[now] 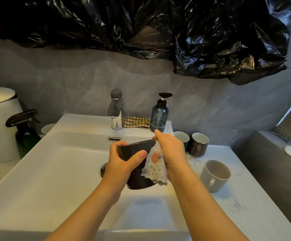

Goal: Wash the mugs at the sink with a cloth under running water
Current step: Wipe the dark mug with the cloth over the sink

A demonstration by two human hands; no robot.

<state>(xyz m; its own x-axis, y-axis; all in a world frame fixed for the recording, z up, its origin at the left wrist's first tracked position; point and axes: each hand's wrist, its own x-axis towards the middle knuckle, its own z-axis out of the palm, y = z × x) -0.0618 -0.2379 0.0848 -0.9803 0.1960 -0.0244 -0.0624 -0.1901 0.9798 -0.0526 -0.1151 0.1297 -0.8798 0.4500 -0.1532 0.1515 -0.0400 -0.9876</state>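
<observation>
Mug, dark [137,179], centre of frame, over the white basin [63,162]: my left hand [122,160] gripped its side, thumb across the front. Cloth, patterned [156,166]: my right hand [170,148] pinched it against the mug's rim and right wall. Step, as I judged it: wiping the outside. Tap [116,110], upper centre: I could make out no stream, so the next move called for bringing the mug under the spout. Room: basin open toward the left. Edge to mind: right rim, with grey mug [214,176] and brown mug [197,145] just beyond.
</observation>
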